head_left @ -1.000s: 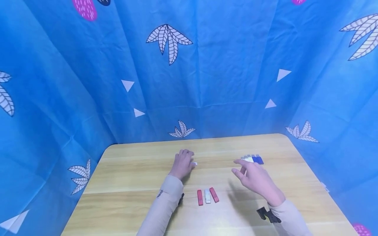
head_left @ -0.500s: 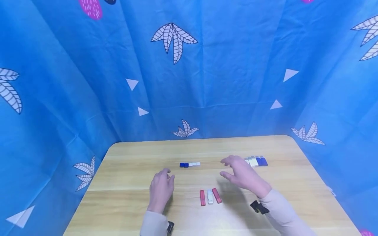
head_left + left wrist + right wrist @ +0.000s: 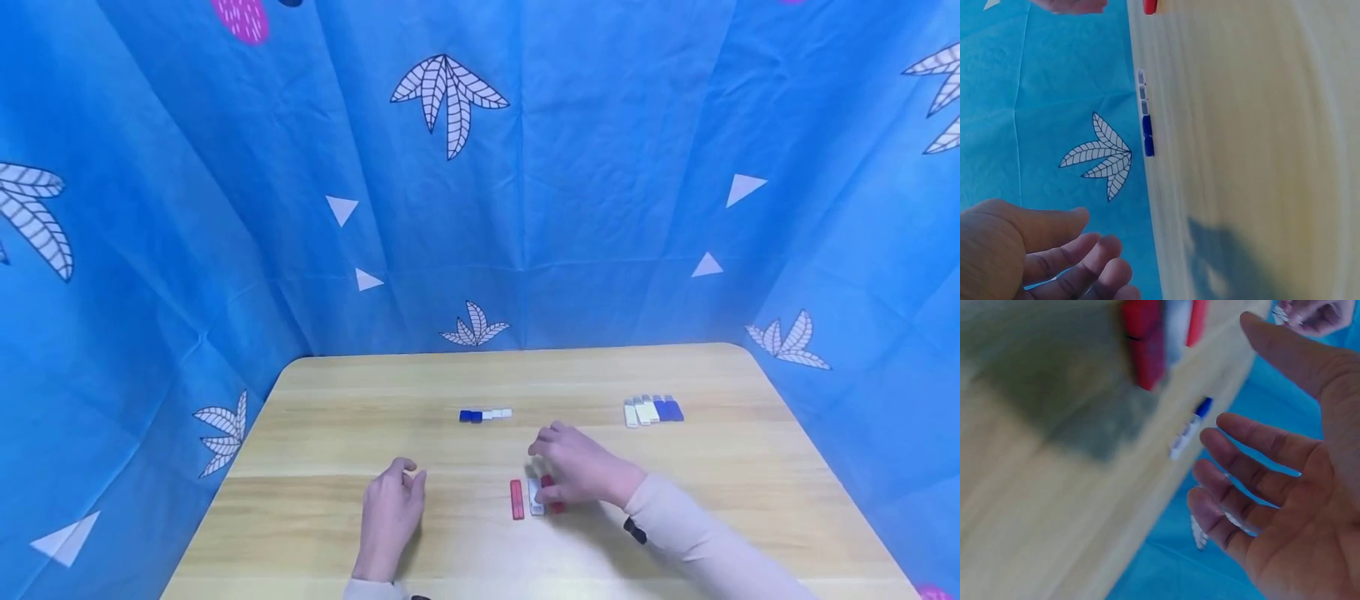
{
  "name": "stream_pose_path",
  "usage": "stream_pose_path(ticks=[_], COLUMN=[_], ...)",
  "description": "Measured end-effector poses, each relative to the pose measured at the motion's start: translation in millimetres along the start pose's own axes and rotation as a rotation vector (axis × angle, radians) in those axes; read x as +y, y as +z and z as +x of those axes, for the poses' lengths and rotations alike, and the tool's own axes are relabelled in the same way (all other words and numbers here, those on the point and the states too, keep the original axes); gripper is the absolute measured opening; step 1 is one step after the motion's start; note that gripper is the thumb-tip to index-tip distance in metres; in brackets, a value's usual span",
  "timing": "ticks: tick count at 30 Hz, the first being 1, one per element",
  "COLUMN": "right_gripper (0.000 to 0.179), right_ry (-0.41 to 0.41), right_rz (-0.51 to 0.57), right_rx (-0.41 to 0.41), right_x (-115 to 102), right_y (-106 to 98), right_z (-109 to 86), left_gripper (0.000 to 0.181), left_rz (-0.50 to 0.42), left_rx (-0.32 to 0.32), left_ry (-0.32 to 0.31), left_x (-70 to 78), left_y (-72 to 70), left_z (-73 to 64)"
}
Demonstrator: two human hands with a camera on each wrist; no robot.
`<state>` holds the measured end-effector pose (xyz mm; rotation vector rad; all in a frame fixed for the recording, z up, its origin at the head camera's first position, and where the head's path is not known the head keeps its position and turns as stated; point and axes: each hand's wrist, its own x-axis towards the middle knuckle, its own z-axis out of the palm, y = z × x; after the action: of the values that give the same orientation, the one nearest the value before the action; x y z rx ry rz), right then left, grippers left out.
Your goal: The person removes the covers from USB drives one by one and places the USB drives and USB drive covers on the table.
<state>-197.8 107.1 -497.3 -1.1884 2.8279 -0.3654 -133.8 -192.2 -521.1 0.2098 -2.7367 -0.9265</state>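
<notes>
Your right hand (image 3: 577, 467) grasps nothing: its fingers are loosely bent and spread, with the thumb well away from them. It hangs palm-down over the right red stick (image 3: 1144, 344), hiding part of it in the head view. There your thumb overlaps the trio of sticks, but the right wrist view shows a gap between the hand and them.

Your left hand (image 3: 390, 512) is relaxed too, its fingers softly curved, the thumb apart and nothing in its grasp. It is over the left part of the wooden table (image 3: 337, 467), well apart from the sticks.

The trio lies in front of you near the table's middle: the left red stick (image 3: 517, 500), the white stick (image 3: 534, 503) just beside it, and the right red stick under your right hand. A dark seam crosses that last one. Any lettering on these sticks is too small or blurred for you to read.

Farther off, you have a short row with two blue pieces (image 3: 471, 417) at its left end and small white pieces (image 3: 498, 413) at its right. Farther right, pale sticks (image 3: 643, 412) and blue sticks (image 3: 667, 410) stand side by side with grey ends pointing away from you, their markings likewise unreadable. A leaf-patterned blue curtain (image 3: 585, 208) hangs behind the table.
</notes>
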Motion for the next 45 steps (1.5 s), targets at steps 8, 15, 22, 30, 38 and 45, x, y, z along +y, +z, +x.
stream_pose_path(ticks=[8, 15, 22, 30, 38, 45], right_gripper=[0.064, 0.051, 0.041, 0.040, 0.050, 0.054], right_ry=[-0.059, -0.077, -0.099, -0.046, -0.020, -0.054], right_rz=[-0.094, -0.144, -0.079, -0.059, -0.032, -0.069], right_rx=[-0.012, 0.019, 0.081, 0.244, 0.364, 0.459], right_x=[0.2, -0.8, 2.4, 7.1, 5.7, 1.5], right_y=[22.7, 33.6, 35.8, 10.6, -12.4, -26.6], right_z=[-3.4, -6.2, -6.7, -5.7, -9.7, -15.1], left_gripper=[0.020, 0.018, 0.016, 0.016, 0.012, 0.016], left_rz=[-0.016, -0.010, -0.012, -0.043, -0.164, -0.271], left_rx=[-0.025, -0.038, -0.034, -0.009, -0.076, -0.256], left_ry=[-0.041, -0.029, -0.001, 0.107, 0.263, 0.353], left_x=[-0.8, 1.9, 7.9, 36.0, 75.7, 106.5], left_y=[-0.9, -0.8, 2.8, 6.4, 12.5, 19.4], left_z=[-2.4, -3.7, -2.0, 12.9, 20.2, 22.5])
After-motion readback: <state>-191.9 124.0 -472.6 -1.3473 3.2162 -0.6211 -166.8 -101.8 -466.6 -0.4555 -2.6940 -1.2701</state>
